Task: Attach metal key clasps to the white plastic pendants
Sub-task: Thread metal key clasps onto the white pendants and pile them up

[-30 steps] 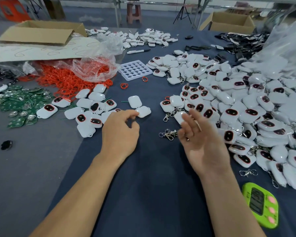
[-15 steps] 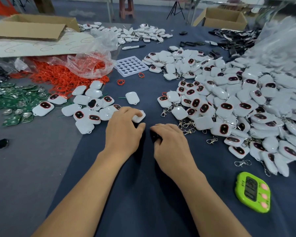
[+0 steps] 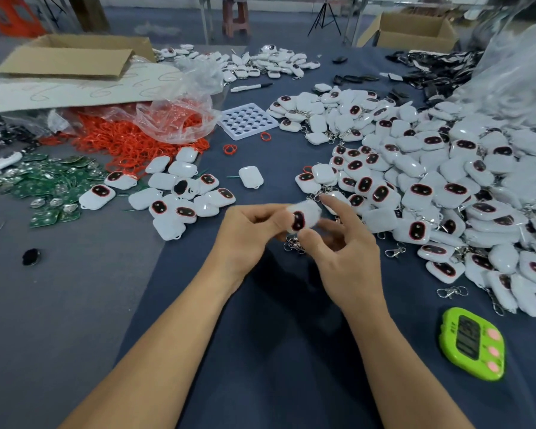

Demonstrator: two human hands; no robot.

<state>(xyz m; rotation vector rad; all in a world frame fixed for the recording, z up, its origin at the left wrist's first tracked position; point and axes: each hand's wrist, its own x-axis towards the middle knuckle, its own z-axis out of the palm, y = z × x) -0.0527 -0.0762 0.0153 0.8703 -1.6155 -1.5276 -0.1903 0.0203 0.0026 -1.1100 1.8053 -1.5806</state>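
Left hand (image 3: 245, 235) pinching pendant (image 3: 304, 215), right hand (image 3: 348, 261) alongside, index finger extended

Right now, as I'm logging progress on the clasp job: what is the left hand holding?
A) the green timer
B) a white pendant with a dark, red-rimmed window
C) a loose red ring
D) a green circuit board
B: the left hand pinches a white pendant with its dark, red-rimmed window facing the camera. The right hand is close against it, and the green timer lies apart on the cloth.
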